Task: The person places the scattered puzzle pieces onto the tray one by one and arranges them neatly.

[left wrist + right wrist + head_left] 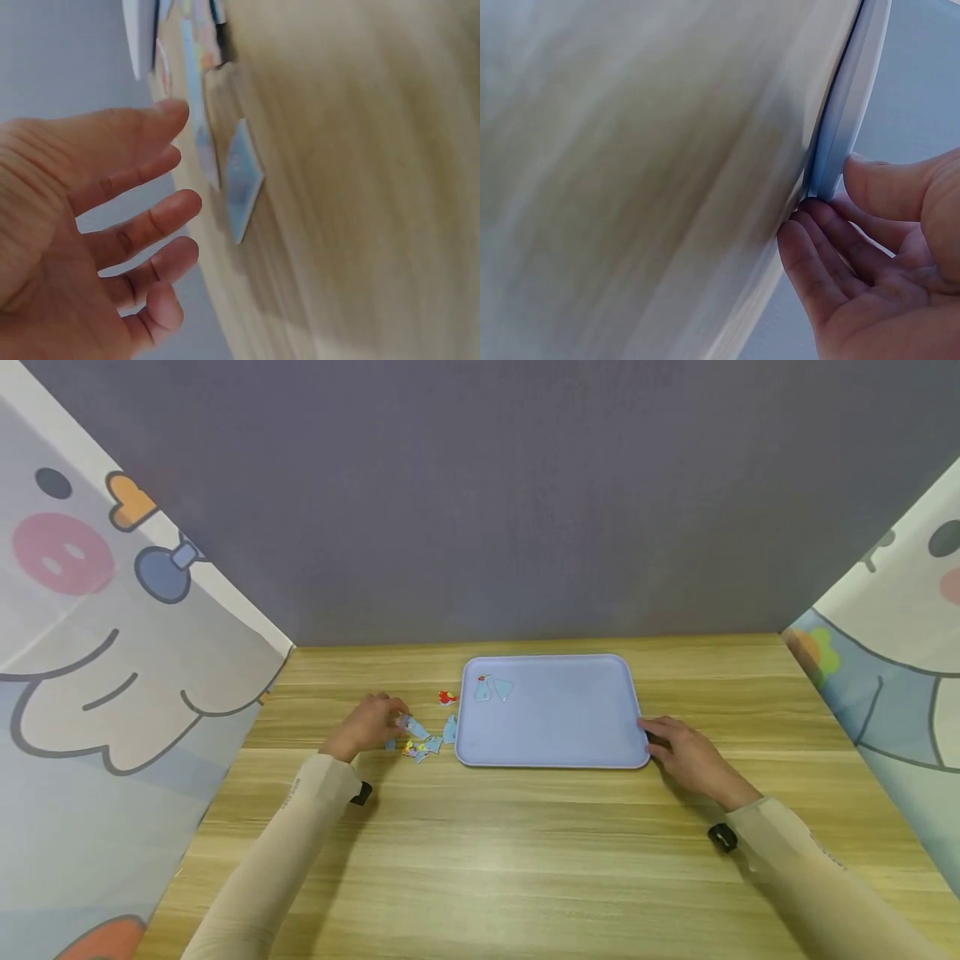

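Note:
At the left, my left hand (pixel 366 727) hovers beside a small cluster of flat, light-blue puzzle pieces. Its fingers are loosely bent and apart, with nothing between them in the left wrist view. Closest to the fingertips lie a long pale-blue piece (pixel 199 127) and a four-cornered blue piece (pixel 243 184). My right hand (pixel 686 756) holds the right edge of a pale-blue tray (pixel 555 718), thumb (pixel 866 180) against the rim and fingertips at its underside. Two light-blue pieces (pixel 482 690) lie in the tray's upper left corner.
A red piece (pixel 447 697) sits just outside the tray's left edge, and a yellow-patterned piece (pixel 412 749) is in the cluster. The wooden table (pixel 480 860) meets a grey wall (pixel 525 527) behind; cartoon-printed panels (pixel 90 652) flank both sides.

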The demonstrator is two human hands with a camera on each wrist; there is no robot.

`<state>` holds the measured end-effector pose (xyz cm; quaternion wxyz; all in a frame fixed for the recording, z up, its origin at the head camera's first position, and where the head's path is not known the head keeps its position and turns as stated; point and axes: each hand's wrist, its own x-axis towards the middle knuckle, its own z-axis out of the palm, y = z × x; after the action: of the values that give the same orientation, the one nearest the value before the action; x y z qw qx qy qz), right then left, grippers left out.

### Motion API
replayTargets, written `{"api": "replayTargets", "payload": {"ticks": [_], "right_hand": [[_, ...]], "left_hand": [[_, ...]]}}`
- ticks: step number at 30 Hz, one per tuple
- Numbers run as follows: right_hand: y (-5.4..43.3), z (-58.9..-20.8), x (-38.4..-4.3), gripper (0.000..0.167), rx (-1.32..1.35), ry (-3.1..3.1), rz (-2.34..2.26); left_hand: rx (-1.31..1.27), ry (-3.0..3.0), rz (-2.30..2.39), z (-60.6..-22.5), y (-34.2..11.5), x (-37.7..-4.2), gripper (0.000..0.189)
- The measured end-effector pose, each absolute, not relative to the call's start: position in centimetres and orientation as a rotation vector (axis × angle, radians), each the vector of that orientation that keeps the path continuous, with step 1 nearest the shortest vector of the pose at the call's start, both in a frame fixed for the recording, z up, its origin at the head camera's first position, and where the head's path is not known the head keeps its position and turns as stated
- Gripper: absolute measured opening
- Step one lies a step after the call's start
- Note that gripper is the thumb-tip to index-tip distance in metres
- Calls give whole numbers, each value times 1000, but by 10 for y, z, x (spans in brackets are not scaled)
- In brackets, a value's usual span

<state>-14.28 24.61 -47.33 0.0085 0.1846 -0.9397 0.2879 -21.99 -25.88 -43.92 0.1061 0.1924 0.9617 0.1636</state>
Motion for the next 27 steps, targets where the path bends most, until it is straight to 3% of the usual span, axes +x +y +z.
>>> {"api": "replayTargets", "payload": {"ticks": [16, 27], "right_hand": [[245, -473, -143, 44, 550, -2956, 902], [245, -474, -143, 44, 533, -2980, 887]], "left_hand": [[507, 2891, 434, -452, -254, -223, 21], [336, 2910, 348, -452, -249, -228, 32]]}}
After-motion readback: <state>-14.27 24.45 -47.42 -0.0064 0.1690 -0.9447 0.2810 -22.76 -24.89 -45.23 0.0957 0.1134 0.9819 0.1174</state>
